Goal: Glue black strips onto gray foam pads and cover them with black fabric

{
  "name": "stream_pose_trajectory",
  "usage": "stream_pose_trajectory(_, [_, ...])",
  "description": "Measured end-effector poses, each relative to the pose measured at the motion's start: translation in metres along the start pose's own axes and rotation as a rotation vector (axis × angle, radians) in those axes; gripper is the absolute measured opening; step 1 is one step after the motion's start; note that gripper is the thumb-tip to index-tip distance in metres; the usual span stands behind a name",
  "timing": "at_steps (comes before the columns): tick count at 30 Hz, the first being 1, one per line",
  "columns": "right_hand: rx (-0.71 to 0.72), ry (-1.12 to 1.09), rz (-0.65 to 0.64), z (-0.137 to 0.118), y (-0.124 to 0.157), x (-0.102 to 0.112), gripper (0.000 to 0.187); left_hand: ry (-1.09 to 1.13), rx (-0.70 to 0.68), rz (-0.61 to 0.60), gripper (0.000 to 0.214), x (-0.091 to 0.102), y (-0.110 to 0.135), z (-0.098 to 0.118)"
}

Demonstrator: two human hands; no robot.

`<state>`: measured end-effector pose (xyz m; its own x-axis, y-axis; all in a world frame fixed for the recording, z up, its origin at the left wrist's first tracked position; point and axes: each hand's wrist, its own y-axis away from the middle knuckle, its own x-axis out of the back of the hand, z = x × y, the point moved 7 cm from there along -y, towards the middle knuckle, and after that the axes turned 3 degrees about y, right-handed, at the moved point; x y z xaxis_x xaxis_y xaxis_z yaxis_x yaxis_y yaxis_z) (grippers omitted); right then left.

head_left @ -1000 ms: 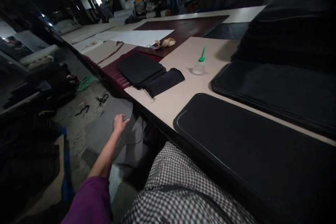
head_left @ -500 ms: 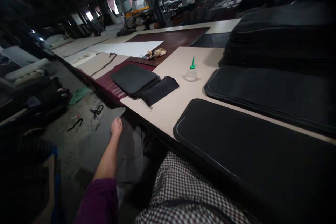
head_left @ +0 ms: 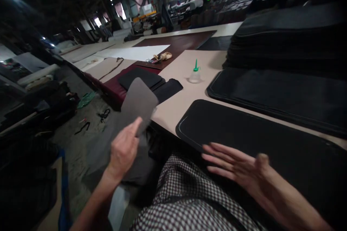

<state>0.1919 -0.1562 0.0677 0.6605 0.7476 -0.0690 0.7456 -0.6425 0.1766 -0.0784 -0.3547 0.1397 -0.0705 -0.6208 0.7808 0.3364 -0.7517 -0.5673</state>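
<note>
My left hand (head_left: 125,148) is closed on the near edge of a grey sheet (head_left: 139,99) with rounded corners, raised beside the table edge. The sheet partly covers a small stack of black rounded pads (head_left: 141,75) and a folded black piece (head_left: 170,88) behind it. My right hand (head_left: 233,162) is open, fingers stretched out, in front of a long black panel (head_left: 244,130) with a pale line along its rounded edge. Nothing is in that hand. A clear bottle with a green spout (head_left: 195,75) stands on the beige table surface (head_left: 173,112).
Stacks of black panels (head_left: 284,90) fill the table's right side. Farther back lie a dark red sheet (head_left: 187,39), a white sheet (head_left: 146,52) and a small beige bundle (head_left: 165,56). A green bag (head_left: 86,99) and black scraps (head_left: 104,114) are on the floor at left.
My left hand has lifted the grey sheet from low beside the table up to table height. My right hand has come into view at the lower right, open.
</note>
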Motion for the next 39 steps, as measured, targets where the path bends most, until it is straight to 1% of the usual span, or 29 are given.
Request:
stream_pose_trajectory(1, [-0.042,-0.11,-0.1,0.0,-0.008,-0.012,0.08,0.042,-0.132,-0.083,0.059,-0.014,0.008,0.036])
stream_pose_trajectory(2, [-0.095,-0.222,-0.194,0.0,-0.016,-0.025,0.079,0.078,-0.235,-0.161,0.061,-0.028,0.016,0.067])
stream_pose_trajectory(3, [-0.147,-0.283,-0.243,0.0,-0.022,-0.033,0.073,0.107,-0.313,-0.244,0.06,-0.043,0.026,0.093])
stream_pose_trajectory(4, [-0.192,-0.294,-0.245,0.001,-0.028,-0.037,0.065,0.136,-0.374,-0.314,0.058,-0.055,0.035,0.114])
stream_pose_trajectory(5, [-0.22,-0.249,-0.198,0.003,-0.032,-0.035,0.056,0.172,-0.419,-0.372,0.054,-0.066,0.043,0.13])
stream_pose_trajectory(6, [-0.238,-0.182,-0.137,0.005,-0.035,-0.03,0.049,0.23,-0.458,-0.422,0.051,-0.075,0.051,0.141])
stream_pose_trajectory(7, [-0.248,-0.116,-0.073,0.008,-0.035,-0.023,0.045,0.318,-0.484,-0.462,0.051,-0.081,0.058,0.146])
stream_pose_trajectory(8, [-0.253,-0.062,-0.019,0.01,-0.032,-0.015,0.045,0.435,-0.469,-0.489,0.052,-0.086,0.064,0.143])
stream_pose_trajectory(9, [-0.256,-0.026,0.02,0.012,-0.027,-0.007,0.046,0.564,-0.384,-0.502,0.054,-0.09,0.068,0.131])
stream_pose_trajectory(10, [-0.263,-0.009,0.051,0.015,-0.022,0.001,0.048,0.683,-0.216,-0.487,0.053,-0.097,0.071,0.109])
stream_pose_trajectory(11, [-0.275,-0.005,0.079,0.018,-0.015,0.008,0.049,0.785,0.029,-0.452,0.05,-0.106,0.077,0.078])
stream_pose_trajectory(12, [-0.286,-0.007,0.109,0.02,-0.008,0.016,0.05,0.828,0.352,-0.389,0.049,-0.118,0.089,0.039])
stream_pose_trajectory(13, [-0.295,-0.011,0.139,0.022,-0.001,0.022,0.051,0.828,0.675,-0.295,0.048,-0.129,0.108,0.0])
stream_pose_trajectory(14, [-0.301,-0.014,0.163,0.024,0.005,0.028,0.051,0.843,0.946,-0.251,0.048,-0.143,0.131,-0.03])
stream_pose_trajectory(15, [-0.304,-0.015,0.183,0.026,0.01,0.032,0.052,0.843,1.074,-0.267,0.052,-0.157,0.149,-0.049])
stream_pose_trajectory(16, [-0.31,-0.014,0.194,0.028,0.015,0.035,0.053,0.855,1.163,-0.305,0.056,-0.172,0.165,-0.062])
stream_pose_trajectory(17, [-0.318,-0.013,0.195,0.03,0.018,0.037,0.054,0.886,1.227,-0.364,0.061,-0.187,0.18,-0.068])
stream_pose_trajectory(18, [-0.326,-0.015,0.194,0.032,0.022,0.039,0.055,0.923,1.261,-0.43,0.065,-0.202,0.191,-0.07])
stream_pose_trajectory(20, [-0.337,-0.025,0.198,0.035,0.027,0.042,0.055,1.021,1.311,-0.541,0.069,-0.226,0.208,-0.062])
stream_pose_trajectory(21, [-0.339,-0.026,0.201,0.037,0.03,0.045,0.055,1.068,1.321,-0.574,0.068,-0.235,0.213,-0.056])
stream_pose_trajectory(23, [-0.339,-0.02,0.203,0.041,0.034,0.05,0.056,1.139,1.319,-0.571,0.064,-0.246,0.215,-0.048])
stream_pose_trajectory(24, [-0.34,-0.017,0.204,0.043,0.037,0.053,0.057,1.162,1.313,-0.541,0.061,-0.247,0.214,-0.047])
stream_pose_trajectory(26, [-0.336,-0.006,0.211,0.047,0.041,0.058,0.06,1.183,1.293,-0.453,0.057,-0.245,0.208,-0.05])
stream_pose_trajectory(28, [-0.328,0.014,0.217,0.051,0.044,0.062,0.064,1.178,1.269,-0.362,0.057,-0.235,0.201,-0.058])
stream_pose_trajectory(30, [-0.311,0.042,0.222,0.053,0.047,0.064,0.066,1.141,1.244,-0.267,0.057,-0.22,0.193,-0.068])
stream_pose_trajectory(32, [-0.272,0.094,0.226,0.053,0.049,0.065,0.063,1.075,1.218,-0.174,0.057,-0.199,0.184,-0.078])
stream_pose_trajectory(35, [-0.142,0.294,0.269,0.043,0.055,0.068,0.053,0.939,1.16,-0.069,0.056,-0.159,0.17,-0.089])
stream_pose_trajectory(37, [-0.053,0.441,0.316,0.033,0.062,0.072,0.045,0.757,1.079,-0.003,0.055,-0.126,0.155,-0.096])
stream_pose_trajectory(39, [0.008,0.519,0.369,0.025,0.072,0.079,0.038,0.571,0.989,0.068,0.054,-0.094,0.133,-0.099])
